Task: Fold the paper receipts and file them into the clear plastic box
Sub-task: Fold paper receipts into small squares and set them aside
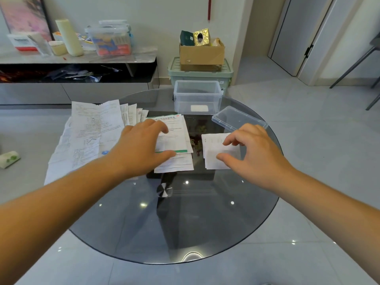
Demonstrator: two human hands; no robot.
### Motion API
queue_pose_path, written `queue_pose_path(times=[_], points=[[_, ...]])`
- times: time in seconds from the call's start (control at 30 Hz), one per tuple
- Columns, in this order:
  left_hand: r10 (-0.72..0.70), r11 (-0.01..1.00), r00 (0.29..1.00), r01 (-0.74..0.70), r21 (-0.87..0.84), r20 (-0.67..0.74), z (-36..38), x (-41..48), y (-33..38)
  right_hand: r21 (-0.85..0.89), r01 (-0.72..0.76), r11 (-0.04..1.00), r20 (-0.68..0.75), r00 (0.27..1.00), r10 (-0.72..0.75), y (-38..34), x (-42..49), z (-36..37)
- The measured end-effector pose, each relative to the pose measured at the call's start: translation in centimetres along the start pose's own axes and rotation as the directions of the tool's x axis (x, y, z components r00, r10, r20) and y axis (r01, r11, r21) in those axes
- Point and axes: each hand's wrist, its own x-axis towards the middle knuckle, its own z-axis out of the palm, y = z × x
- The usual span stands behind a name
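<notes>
Head: one box [197,93], one lid [239,118], left hand [141,150] gripping sheet [174,138], right hand [257,151] gripping receipt [212,161].

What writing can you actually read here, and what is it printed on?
Nothing here can be read.
Green-edged sheet under the left hand: printed lines, blurred.
Large unfolded papers: print too small.
Folded receipt at the right hand: faint print, unreadable.
Red-and-white box on the shelf: label blurred.
</notes>
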Motion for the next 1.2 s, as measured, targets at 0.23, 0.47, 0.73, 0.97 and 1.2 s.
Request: queue_pose_path(times=[0.23,0.47,0.73,0.97,1.2], points=[[-0.047,0.995,0.992,0.037,0.089,0.120,-0.8,0.1,-3.5,-0.042,0.211,0.977,-0.012,0.977,-0.211,-3.4,-0.7,1.7],[0.005,0.994,0.991,-0.019,0.103,0.132,-0.1,0.7,-4.6,0.039,0.118,0.992,-0.032,0.993,-0.117,-2.7,-0.2,1.6],[0.156,0.975,0.988,-0.156,0.159,0.010,0.2,0.7,-4.5,0.043,0.090,0.995,-0.006,0.996,-0.090,-2.4,-0.2,1.7],[0.172,0.976,0.979,-0.153,0.158,-0.112,0.1,0.5,-3.9,0.043,0.088,0.995,-0.003,0.996,-0.088,-2.4,-0.2,1.7],[0.198,0.980,0.971,-0.196,0.028,-0.134,-2.4,-2.1,-2.0,-0.008,0.173,0.985,-0.036,0.984,-0.173,-3.6,-0.5,1.2]])
